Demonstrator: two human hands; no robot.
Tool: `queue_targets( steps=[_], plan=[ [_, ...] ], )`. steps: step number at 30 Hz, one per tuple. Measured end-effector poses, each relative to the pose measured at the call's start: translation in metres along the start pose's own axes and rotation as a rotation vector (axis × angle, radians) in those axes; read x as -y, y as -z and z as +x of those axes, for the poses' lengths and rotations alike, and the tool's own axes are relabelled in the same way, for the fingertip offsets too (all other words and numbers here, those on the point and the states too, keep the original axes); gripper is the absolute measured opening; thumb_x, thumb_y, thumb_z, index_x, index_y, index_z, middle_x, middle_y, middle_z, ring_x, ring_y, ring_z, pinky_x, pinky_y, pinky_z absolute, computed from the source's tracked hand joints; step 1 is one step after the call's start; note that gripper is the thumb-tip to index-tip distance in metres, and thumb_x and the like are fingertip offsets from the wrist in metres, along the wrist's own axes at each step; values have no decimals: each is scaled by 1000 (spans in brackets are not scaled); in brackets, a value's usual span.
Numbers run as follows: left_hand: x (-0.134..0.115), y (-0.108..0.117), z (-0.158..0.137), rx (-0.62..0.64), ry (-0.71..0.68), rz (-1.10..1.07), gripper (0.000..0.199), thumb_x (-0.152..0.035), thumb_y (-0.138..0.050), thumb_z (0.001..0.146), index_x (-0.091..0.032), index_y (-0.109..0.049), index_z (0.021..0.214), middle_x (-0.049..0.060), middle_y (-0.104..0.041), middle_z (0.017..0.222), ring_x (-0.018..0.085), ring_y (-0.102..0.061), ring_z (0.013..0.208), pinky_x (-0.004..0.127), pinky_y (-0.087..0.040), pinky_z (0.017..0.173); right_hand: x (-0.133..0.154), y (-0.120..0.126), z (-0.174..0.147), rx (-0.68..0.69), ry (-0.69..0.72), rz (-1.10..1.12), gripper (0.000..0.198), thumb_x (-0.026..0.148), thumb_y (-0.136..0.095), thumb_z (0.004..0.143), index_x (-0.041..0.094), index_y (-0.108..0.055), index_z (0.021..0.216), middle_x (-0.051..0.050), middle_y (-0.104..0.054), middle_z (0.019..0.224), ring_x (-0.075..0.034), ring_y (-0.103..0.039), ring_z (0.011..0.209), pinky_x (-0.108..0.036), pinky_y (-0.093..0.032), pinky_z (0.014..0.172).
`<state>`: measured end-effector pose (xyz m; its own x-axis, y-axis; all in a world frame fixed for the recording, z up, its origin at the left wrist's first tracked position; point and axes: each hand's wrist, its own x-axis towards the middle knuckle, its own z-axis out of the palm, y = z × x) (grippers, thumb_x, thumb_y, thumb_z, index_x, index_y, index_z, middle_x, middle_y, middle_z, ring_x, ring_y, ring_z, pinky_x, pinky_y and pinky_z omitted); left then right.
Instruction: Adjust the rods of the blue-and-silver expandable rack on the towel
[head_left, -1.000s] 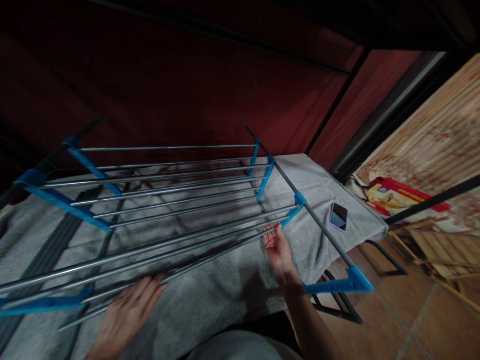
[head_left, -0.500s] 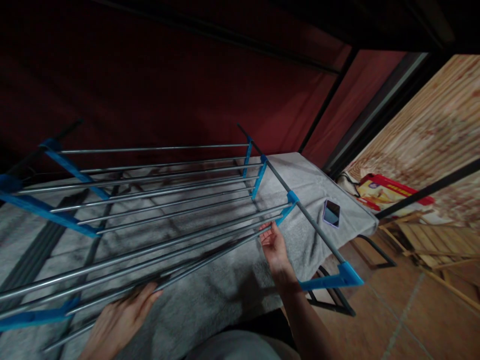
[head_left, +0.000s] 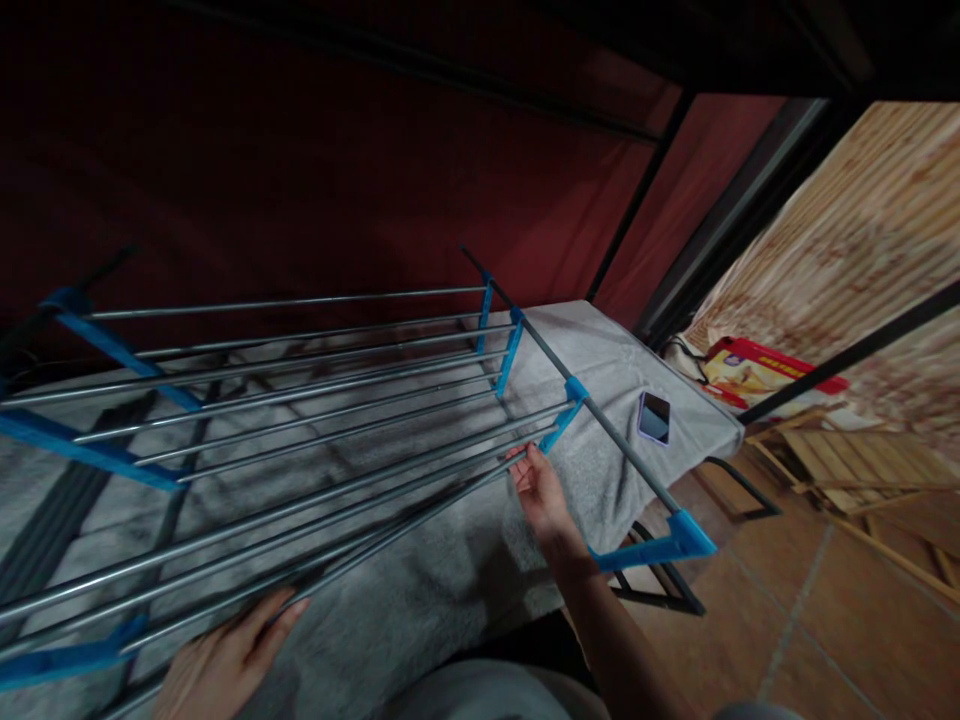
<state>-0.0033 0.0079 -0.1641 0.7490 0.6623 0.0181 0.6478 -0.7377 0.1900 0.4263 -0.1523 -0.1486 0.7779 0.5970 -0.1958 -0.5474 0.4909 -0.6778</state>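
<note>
A long grey metal tube (head_left: 420,522) slants across the front of a rack of grey tubes and blue plastic brackets. My right hand (head_left: 541,496) pinches its far end just below a blue bracket (head_left: 556,425) on the right side frame. Farther along the same tube, at the lower left, my left hand (head_left: 229,655) is wrapped around it from above, hiding part of its length. Other crossbars (head_left: 300,510) run between the two sides, close behind the held tube. Whether the tube's end touches the bracket, I cannot tell.
A grey blanket (head_left: 465,590) covers the surface under the rack. On it lie a phone (head_left: 655,417) at the right and several dark tubes (head_left: 64,510) at the left. Beyond its right edge are a red and yellow box (head_left: 765,370) and a wooden slatted piece (head_left: 862,455).
The view has turned slightly, so the rack and phone appear farther left. Both hands keep their hold on the tube, with little movement relative to the rack.
</note>
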Motion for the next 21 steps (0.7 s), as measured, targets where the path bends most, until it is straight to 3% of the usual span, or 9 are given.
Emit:
queue_targets(
  steps=[5, 11, 15, 21],
  plan=[
    [6, -16, 7, -128, -51, 17, 42, -40, -43, 89, -33, -81, 102, 2, -80, 113, 27, -77, 84, 37, -63, 70, 13, 6, -6, -49, -53, 52, 27, 34, -89, 77, 25, -72, 96, 0, -77, 95, -14, -74, 90, -25, -61, 89],
    [14, -32, 2, -370, -237, 43, 42, -35, -36, 98, -32, -76, 107, 1, -81, 108, 22, -77, 80, 32, -61, 64, 13, 18, -10, -84, -77, -45, 28, 32, -88, 75, 25, -72, 97, -1, -78, 103, -14, -74, 92, -27, -61, 85],
    [11, -33, 2, -355, -240, -19, 38, -42, -39, 98, -32, -74, 109, 1, -80, 107, 22, -76, 86, 31, -62, 71, 9, 23, -10, -195, -111, -87, 31, 35, -90, 70, 24, -70, 91, -2, -78, 95, -14, -73, 87, -25, -60, 77],
    [-1, -35, 3, -321, -203, -60, 43, -46, -34, 100, -33, -75, 104, 0, -79, 105, 22, -75, 90, 32, -60, 72, 2, 31, -13, -266, -152, -145, 33, 38, -89, 67, 23, -69, 88, -1, -77, 89, -17, -71, 84, -27, -59, 77]
  ],
)
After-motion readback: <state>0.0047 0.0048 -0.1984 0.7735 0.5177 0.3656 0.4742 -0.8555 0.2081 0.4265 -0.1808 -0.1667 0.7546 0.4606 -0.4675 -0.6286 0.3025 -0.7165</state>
